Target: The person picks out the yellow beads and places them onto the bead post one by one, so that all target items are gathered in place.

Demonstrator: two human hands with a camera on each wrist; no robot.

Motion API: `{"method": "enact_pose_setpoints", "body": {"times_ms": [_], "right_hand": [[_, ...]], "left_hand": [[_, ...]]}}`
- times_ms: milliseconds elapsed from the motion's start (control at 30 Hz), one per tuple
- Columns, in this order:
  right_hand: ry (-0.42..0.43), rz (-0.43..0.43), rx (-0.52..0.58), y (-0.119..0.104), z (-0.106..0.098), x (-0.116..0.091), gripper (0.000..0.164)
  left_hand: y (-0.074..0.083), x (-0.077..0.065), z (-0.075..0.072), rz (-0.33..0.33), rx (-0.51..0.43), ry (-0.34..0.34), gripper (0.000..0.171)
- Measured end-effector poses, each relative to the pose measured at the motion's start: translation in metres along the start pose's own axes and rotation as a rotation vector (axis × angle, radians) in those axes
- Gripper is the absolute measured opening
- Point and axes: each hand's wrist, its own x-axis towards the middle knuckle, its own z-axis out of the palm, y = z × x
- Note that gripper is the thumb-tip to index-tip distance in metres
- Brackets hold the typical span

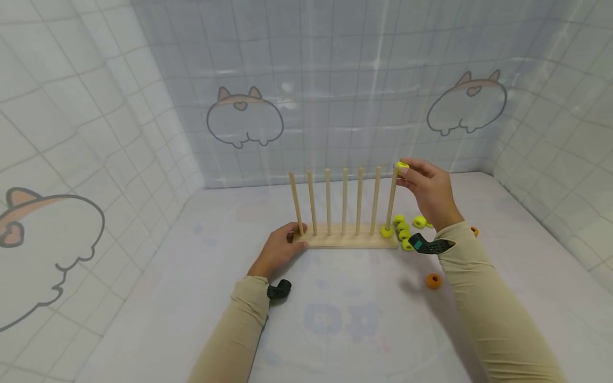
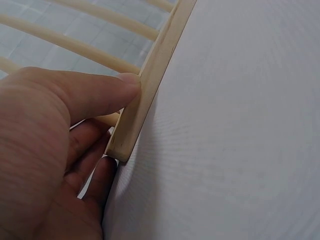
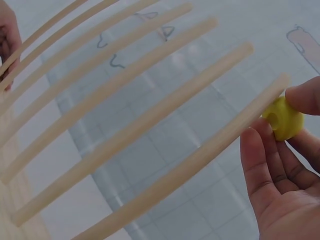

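Yellow bead (image 3: 289, 120), pinched by the right hand (image 1: 430, 185), needs levelling above the rightmost peg (image 1: 391, 199); the left hand (image 1: 279, 248) (fingers (image 2: 102, 172) gripping the base (image 1: 351, 242)) should brace.

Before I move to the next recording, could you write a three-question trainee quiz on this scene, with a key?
1. How many upright, round wooden pegs stand on the pale, rectangular wooden base?
2. True or false: the left hand grips the left end of the base.
3. Beside the top of which peg does the right hand hold a bright yellow, round bead with a hole?
A) leftmost
B) middle
C) rightmost

Key:
1. Seven.
2. True.
3. C, the rightmost peg.
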Motion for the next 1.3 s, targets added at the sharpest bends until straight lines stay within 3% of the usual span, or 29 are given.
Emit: {"method": "enact_pose_setpoints", "body": {"times_ms": [833,1300], "right_hand": [[-0.039,-0.015,0.098,-0.014,0.009,0.007,0.039],[-0.076,-0.025,0.08,-0.017,0.01,0.006,0.037]], "left_hand": [[0.002,-0.002,0.001,0.013,-0.001,0.004,0.039],[0.002,-0.002,0.001,0.02,0.014,0.013,0.038]]}}
